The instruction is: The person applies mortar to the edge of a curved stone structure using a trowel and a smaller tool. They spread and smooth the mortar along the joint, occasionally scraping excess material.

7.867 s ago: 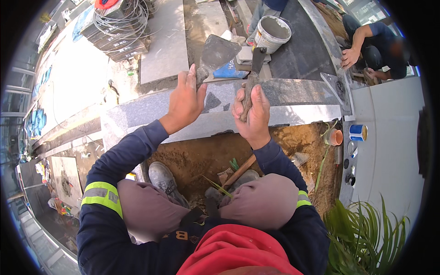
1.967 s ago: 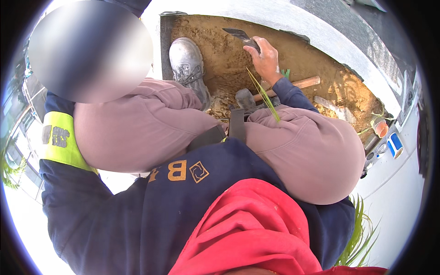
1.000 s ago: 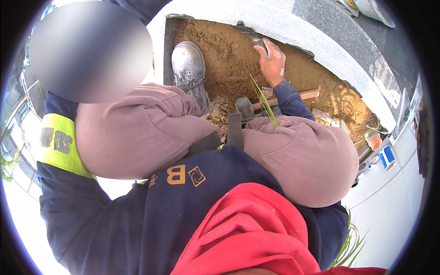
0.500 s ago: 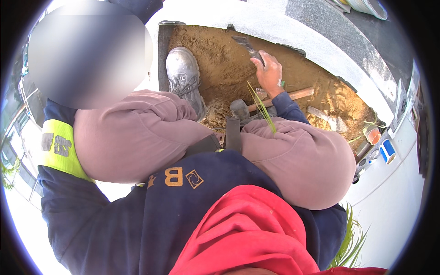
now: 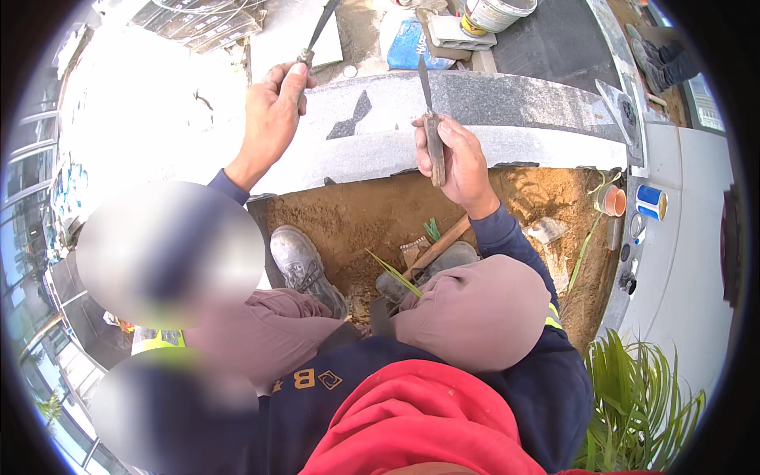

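Observation:
My left hand (image 5: 273, 107) is raised over the pale stone edging, closed around the handle of a tool with a dark narrow blade (image 5: 323, 25). To its right, my right hand (image 5: 463, 162) grips a trowel (image 5: 434, 142) by its worn, crusted handle, the thin blade pointing away from me and seen nearly edge-on. Both tools are held apart from each other and off the stone. Beneath my right forearm, a wooden handle (image 5: 443, 244) lies across the brown soil (image 5: 348, 207), next to my grey boots (image 5: 297, 257).
The stone edging (image 5: 348, 162) curves along the soil pit's far side. Beyond it are a white bucket (image 5: 499, 12), concrete blocks (image 5: 459, 33) and a blue-and-white bag (image 5: 412, 43). An orange pot (image 5: 611, 200) and blue-white can (image 5: 651, 202) stand right. Another person's legs (image 5: 657, 59) show far right.
My right hand has lifted from the soil to above the stone edging with the trowel. My left hand has come into view holding a bladed tool. The view has tilted farther outward.

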Motion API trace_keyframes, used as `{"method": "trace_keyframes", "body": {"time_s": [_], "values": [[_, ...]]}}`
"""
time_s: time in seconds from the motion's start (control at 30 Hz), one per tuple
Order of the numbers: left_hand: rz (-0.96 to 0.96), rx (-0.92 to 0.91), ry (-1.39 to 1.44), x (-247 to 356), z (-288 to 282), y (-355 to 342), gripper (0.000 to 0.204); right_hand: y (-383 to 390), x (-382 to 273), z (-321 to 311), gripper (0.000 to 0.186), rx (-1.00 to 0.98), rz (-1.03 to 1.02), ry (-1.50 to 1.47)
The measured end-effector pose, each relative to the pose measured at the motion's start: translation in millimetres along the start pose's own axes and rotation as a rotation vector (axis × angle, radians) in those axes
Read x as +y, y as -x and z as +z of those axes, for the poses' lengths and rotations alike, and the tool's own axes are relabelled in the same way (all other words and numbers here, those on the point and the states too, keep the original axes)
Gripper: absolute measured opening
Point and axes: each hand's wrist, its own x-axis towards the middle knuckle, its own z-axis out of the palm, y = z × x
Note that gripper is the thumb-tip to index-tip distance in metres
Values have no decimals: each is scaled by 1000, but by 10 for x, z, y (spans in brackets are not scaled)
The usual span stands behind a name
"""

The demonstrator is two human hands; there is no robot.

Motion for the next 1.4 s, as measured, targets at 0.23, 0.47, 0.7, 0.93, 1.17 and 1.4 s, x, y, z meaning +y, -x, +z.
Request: {"method": "trace_keyframes", "body": {"time_s": [0.23, 0.47, 0.7, 0.93, 1.17, 1.4], "values": [[-20, -234, 44, 334, 411, 474, 35, -335, -437, 200, 30, 229, -370, 197], [12, -206, -45, 466, 548, 307, 43, -174, -332, 444, 29, 219, -416, 225], [198, -48, -103, 303, 516, 137, 41, -294, -483, 307, 20, 311, -394, 294], [185, -186, -282, 554, 623, 258, 53, -236, -135, 392, 53, 465, -728, 917], [172, -287, -180, 510, 671, 343, 51, -217, -145, 413, 51, 491, -700, 815], [135, -250, -150, 402, 684, 297, 43, -174, -251, 408, 53, 393, -523, 611]]}}
